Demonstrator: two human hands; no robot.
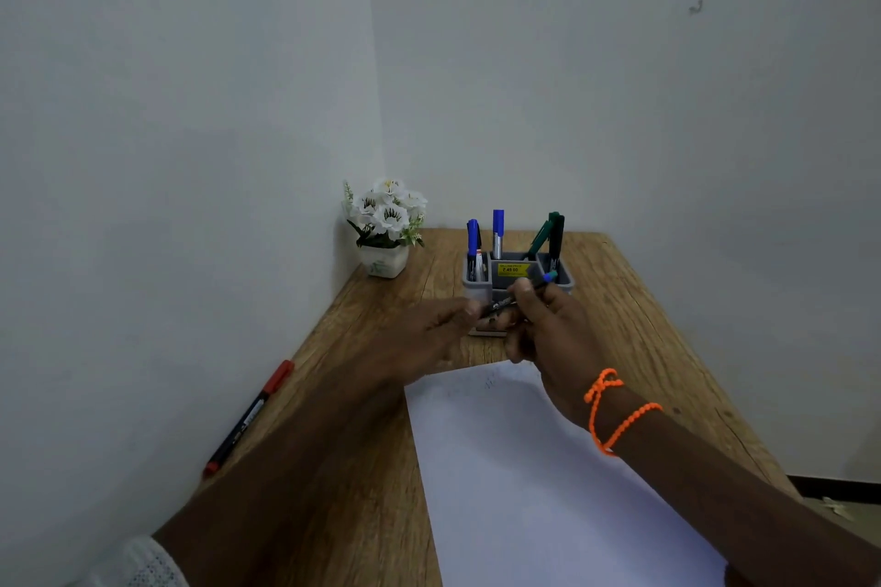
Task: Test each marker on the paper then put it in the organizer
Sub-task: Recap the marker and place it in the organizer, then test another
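My right hand point(548, 334) is closed around a dark marker point(517, 296), blue end point(549, 276) pointing up and away toward the organizer point(519, 281); marker is held in the air just in front of the organizer, above the far edge of the paper point(524, 467); left hand point(429, 329) is at the marker's near end, fingertips point(469, 307) touching or almost touching it; motion blur there, so I cannot tell whether the left grip is closed on it or loose; orange bead cord point(615, 410) on my right wrist; grey organizer stands at the back middle of the bench point(667, 348); two blue markers point(474, 248) upright in its left part, second one point(497, 231) just right of it; green marker point(538, 238) tilted and a dark one point(555, 236) upright in its right part; yellow price sticker point(512, 270) on the front; faint test marks point(490, 380) near the paper's far edge; red marker point(250, 417) lies on the bench's left edge by the wall, well apart from the hands; white flower pot point(387, 224) in the back left corner.
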